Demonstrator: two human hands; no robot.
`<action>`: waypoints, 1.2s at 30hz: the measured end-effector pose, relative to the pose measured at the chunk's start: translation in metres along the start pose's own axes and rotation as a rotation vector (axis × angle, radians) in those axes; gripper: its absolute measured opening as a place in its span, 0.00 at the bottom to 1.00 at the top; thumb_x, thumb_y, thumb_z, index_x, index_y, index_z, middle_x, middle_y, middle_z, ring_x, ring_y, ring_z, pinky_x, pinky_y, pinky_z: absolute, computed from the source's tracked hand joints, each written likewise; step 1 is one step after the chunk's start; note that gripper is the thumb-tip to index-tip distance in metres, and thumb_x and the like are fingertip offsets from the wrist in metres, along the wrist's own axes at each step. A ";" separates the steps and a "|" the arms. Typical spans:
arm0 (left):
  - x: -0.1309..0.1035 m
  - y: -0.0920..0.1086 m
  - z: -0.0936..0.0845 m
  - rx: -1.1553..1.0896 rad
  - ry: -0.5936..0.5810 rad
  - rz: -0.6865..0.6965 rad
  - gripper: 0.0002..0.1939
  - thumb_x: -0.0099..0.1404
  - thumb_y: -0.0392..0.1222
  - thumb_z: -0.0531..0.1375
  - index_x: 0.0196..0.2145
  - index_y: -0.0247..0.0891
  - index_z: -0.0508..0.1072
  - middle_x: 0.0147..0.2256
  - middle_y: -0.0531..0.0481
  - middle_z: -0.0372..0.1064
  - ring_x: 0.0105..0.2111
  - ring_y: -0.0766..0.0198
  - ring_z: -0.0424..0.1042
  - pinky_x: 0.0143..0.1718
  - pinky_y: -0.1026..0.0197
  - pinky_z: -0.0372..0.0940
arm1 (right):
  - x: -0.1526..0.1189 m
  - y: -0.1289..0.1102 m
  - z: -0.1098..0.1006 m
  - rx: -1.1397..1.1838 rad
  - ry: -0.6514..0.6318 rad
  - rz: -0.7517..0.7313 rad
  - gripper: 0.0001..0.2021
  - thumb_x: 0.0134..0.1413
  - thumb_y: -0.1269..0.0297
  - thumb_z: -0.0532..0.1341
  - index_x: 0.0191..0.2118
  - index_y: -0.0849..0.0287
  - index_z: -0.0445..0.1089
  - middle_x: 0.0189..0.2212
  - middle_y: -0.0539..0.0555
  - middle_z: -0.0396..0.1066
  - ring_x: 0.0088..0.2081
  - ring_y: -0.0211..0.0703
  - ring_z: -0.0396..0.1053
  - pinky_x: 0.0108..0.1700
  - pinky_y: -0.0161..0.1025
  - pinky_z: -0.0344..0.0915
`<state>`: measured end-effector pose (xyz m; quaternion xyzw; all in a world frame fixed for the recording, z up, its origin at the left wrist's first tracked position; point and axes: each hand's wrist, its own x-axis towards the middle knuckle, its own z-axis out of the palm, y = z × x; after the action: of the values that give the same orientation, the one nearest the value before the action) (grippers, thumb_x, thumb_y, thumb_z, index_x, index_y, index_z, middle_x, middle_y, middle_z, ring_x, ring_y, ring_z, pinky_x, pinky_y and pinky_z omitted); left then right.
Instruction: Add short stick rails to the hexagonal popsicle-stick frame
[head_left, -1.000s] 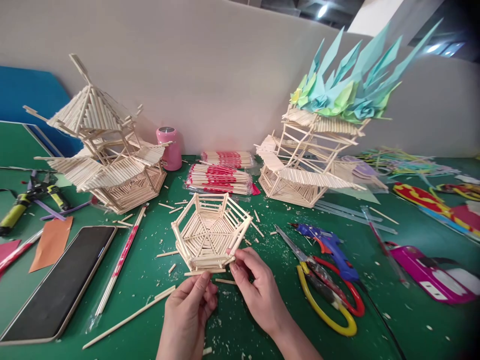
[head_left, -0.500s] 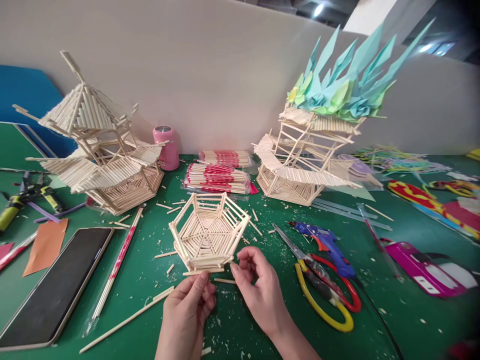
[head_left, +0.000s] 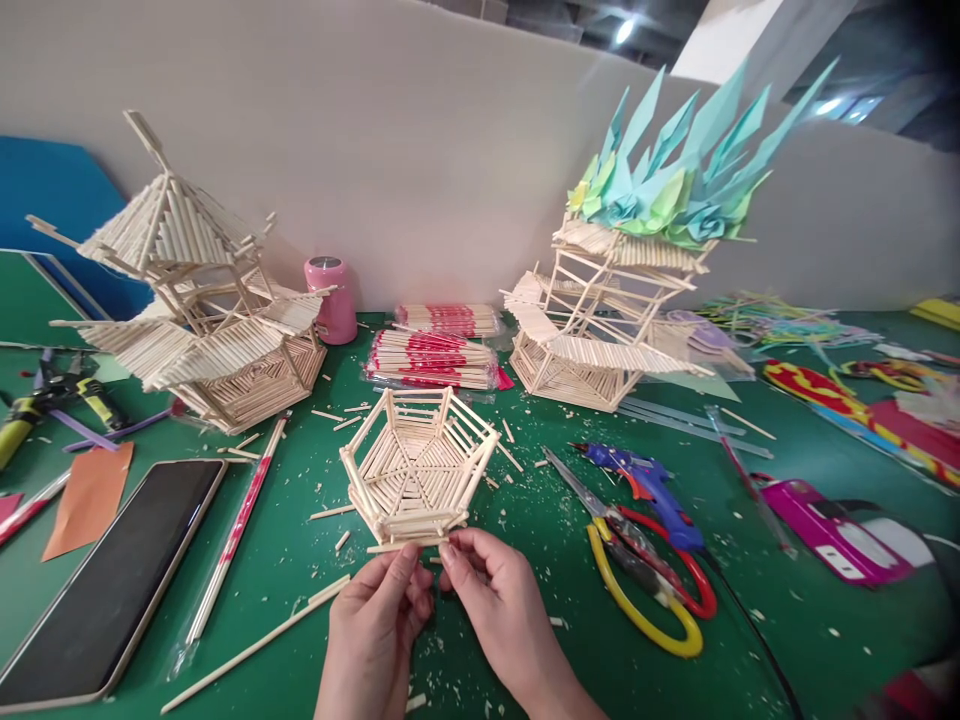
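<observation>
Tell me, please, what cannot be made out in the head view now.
All in the head view:
- Left hand: some curled fingers, hidden behind its thumb and other fingers.
- Right hand: whether it grips the thin stick; its own fingers cover the contact.
- Phone: one corner, cut off by the left edge.
- Dark reddish thing, lower right: blurred, in shadow.

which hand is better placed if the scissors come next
Probably the right hand: the scissors lie on its side and closer to it, while the left hand would have to reach across.
</observation>
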<state>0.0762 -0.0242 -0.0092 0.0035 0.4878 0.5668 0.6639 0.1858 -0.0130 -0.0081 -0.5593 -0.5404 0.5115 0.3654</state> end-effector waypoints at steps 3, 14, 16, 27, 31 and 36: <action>-0.001 0.001 0.001 -0.001 -0.007 0.002 0.17 0.32 0.42 0.73 0.18 0.29 0.74 0.15 0.52 0.66 0.17 0.75 0.61 0.18 0.74 0.60 | 0.001 0.000 0.002 0.056 0.003 0.012 0.15 0.54 0.54 0.55 0.29 0.63 0.68 0.23 0.53 0.70 0.25 0.40 0.67 0.29 0.34 0.65; -0.002 0.002 0.001 -0.005 -0.020 0.001 0.16 0.34 0.41 0.73 0.18 0.30 0.73 0.15 0.53 0.65 0.17 0.74 0.61 0.19 0.72 0.60 | 0.001 0.002 0.003 0.130 -0.025 0.056 0.14 0.52 0.55 0.57 0.25 0.61 0.65 0.17 0.48 0.63 0.21 0.34 0.61 0.22 0.29 0.59; -0.002 0.002 -0.001 -0.006 -0.027 0.003 0.16 0.35 0.41 0.73 0.19 0.30 0.73 0.16 0.53 0.65 0.17 0.74 0.62 0.20 0.72 0.61 | -0.001 0.001 0.001 0.076 -0.019 0.029 0.15 0.54 0.54 0.56 0.26 0.61 0.66 0.18 0.49 0.65 0.22 0.36 0.63 0.24 0.30 0.61; -0.012 0.012 -0.021 0.300 0.107 0.359 0.14 0.40 0.48 0.70 0.20 0.35 0.75 0.19 0.52 0.66 0.22 0.69 0.60 0.23 0.69 0.58 | 0.002 0.012 -0.006 -0.420 0.364 -0.361 0.06 0.52 0.62 0.58 0.31 0.59 0.64 0.22 0.49 0.62 0.18 0.34 0.58 0.19 0.30 0.60; -0.020 0.014 -0.010 0.346 0.216 0.697 0.11 0.39 0.45 0.70 0.16 0.38 0.75 0.29 0.47 0.67 0.34 0.59 0.65 0.30 0.68 0.61 | 0.009 0.014 -0.014 -0.460 0.294 -0.438 0.10 0.52 0.66 0.58 0.42 0.59 0.64 0.25 0.49 0.62 0.18 0.32 0.56 0.20 0.30 0.60; -0.016 0.010 -0.012 0.425 0.183 0.741 0.09 0.43 0.45 0.67 0.16 0.38 0.75 0.36 0.41 0.68 0.40 0.54 0.67 0.33 0.67 0.62 | 0.018 0.007 -0.022 -0.511 0.109 -0.414 0.07 0.52 0.67 0.59 0.38 0.60 0.69 0.27 0.50 0.62 0.20 0.34 0.57 0.21 0.32 0.60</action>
<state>0.0626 -0.0390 0.0009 0.2647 0.6163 0.6515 0.3543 0.2065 0.0065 -0.0133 -0.5379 -0.7329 0.2436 0.3378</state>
